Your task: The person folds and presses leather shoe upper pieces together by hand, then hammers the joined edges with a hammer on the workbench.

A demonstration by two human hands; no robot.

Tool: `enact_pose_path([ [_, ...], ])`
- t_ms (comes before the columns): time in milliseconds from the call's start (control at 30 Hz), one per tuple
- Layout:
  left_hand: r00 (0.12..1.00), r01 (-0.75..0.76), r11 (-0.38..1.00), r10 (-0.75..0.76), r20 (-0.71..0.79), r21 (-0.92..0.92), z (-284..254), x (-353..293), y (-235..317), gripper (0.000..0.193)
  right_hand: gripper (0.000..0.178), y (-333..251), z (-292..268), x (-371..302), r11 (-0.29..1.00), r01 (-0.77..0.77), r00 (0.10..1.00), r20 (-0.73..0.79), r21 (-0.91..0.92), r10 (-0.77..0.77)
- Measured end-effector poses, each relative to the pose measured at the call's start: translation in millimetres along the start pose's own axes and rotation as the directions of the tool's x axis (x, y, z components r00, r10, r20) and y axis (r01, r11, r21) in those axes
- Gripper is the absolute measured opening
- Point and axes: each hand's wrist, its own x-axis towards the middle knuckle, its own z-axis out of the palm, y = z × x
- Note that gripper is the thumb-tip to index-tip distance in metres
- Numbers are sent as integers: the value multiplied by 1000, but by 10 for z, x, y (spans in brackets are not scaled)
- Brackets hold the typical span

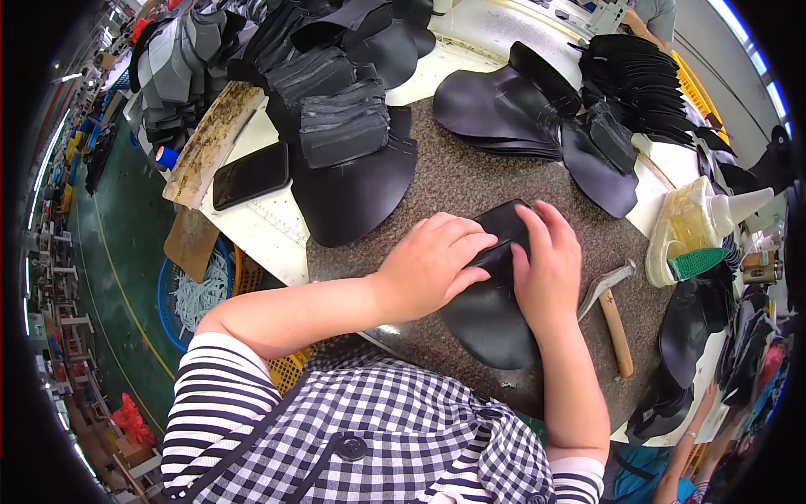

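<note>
On a speckled stone slab (470, 197), a black leather shoe-upper piece (491, 323) lies under both hands, its rounded end toward me. My left hand (432, 265) pinches its left edge near a crosswise seam or fold, with thumb and fingers close together. My right hand (550, 260) grips the right side, thumb on the leather and fingers bent over the far end. The fingers hide part of the seam. Just right of that hand rests a hammer (617, 332) with a wooden handle and a curved metal head.
Stacked black uppers (499, 109) and grey-black strips (344, 126) lie beyond the hands. A phone (250, 176) sits at left, a glue bottle (684, 223) with a green brush (698, 263) at right. A blue-rimmed basket (172, 315) stands below the table's left edge. Other people are at right.
</note>
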Motion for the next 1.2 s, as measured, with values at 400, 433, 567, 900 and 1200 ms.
enact_pose_path([
  [400, 965, 171, 985, -171, 198, 19, 87, -1, -77, 45, 37, 834, -813, -1032, 925, -310, 947, 12, -221, 321],
  [433, 951, 163, 986, -166, 260, 32, 86, -12, -85, 52, 35, 830, -834, -1041, 896, -399, 910, 37, -195, 413],
  [567, 918, 95, 982, -149, 367, 162, 91, -10, -35, 66, 29, 769, -957, -985, 875, -454, 891, -67, -169, 449],
  [900, 913, 104, 985, -151, 380, 140, 117, -47, -128, 115, 21, -216, -732, -519, 968, -227, 968, 131, 105, 213],
  [1200, 921, 131, 988, -154, 357, 87, 139, -76, -139, 123, 16, -318, -389, -492, 975, -190, 982, 49, 112, 185],
])
